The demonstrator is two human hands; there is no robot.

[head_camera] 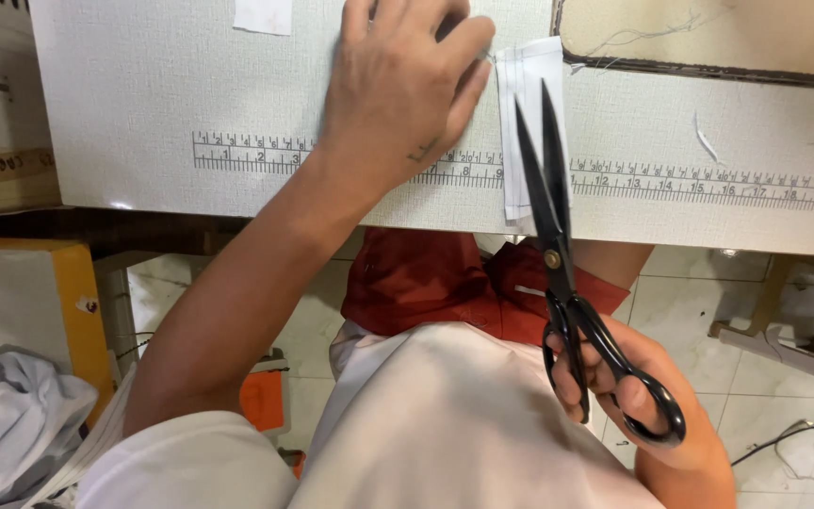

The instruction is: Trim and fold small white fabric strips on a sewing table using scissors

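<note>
My left hand lies palm down on the white table, its fingers pressing beside a narrow white fabric strip. The strip lies across the ruler printed along the table's near edge. My right hand grips the handles of black scissors. Their blades are slightly apart and point away from me over the strip, near its right side.
A tan board with loose threads lies at the table's back right. A small white scrap sits at the back edge. White cloth is piled lower left beside a yellow box. Tiled floor shows below.
</note>
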